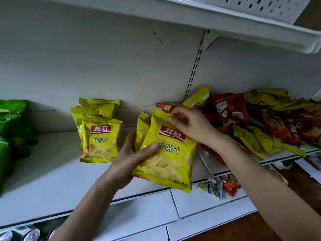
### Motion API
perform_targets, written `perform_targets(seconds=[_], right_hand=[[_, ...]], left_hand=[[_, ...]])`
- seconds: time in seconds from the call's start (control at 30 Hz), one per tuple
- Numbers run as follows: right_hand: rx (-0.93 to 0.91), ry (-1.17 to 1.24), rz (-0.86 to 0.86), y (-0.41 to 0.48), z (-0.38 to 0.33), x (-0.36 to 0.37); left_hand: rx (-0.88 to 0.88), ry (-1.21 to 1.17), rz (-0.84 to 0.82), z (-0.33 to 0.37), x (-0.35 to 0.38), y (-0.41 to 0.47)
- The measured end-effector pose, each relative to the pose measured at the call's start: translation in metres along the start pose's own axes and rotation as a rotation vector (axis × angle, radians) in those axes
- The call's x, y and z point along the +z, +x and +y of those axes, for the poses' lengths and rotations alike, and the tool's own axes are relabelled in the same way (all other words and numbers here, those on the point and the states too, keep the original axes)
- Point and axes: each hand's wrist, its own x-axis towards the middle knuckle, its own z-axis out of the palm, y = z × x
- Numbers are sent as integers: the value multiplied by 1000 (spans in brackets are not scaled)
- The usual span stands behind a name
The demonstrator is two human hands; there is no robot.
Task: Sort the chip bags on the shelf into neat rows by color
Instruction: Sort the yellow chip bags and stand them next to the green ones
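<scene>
Beside three standing yellow bags (100, 140), both hands (128, 159) (192, 126) grip two more (166, 153) — also yellow.

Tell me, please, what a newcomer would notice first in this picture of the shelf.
The eye goes first to the yellow chip bag in the middle, held at its left side by the left hand and at its top edge by the right hand. Next comes the untidy heap of red and yellow bags on the right. Left of the hands, a short row of yellow bags stands upright.
</scene>
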Motion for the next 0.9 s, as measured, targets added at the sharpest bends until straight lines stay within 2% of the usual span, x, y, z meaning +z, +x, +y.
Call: perform_targets(seconds=[0.07,0.13,0.23,0.37,0.47,0.53,0.67,0.8,0.83,0.9], right_hand=[[43,17,15,8,11,2],[117,-45,107,20,37,-5],[219,-413,151,42,87,-27],[235,-839,-85,72,132,-41],[222,-955,-225,84,153,-41],[208,-1001,-216,88,160,-44],[180,-805,44,88,147,-68],[34,-261,334,51,97,-81],[-19,-147,346,36,83,-78],[-153,-44,254,3,56,-63]], left_hand=[[-13,10,47,-2,1,2],[2,0,109,-2,2,4],[27,-22,147,1,0,9],[51,-21,200,3,5,16],[65,-36,239,5,13,22],[75,-50,257,5,16,26],[104,-64,310,2,22,32],[173,-93,397,-5,30,37],[199,-109,416,-6,32,38],[239,-149,446,-8,37,39]])
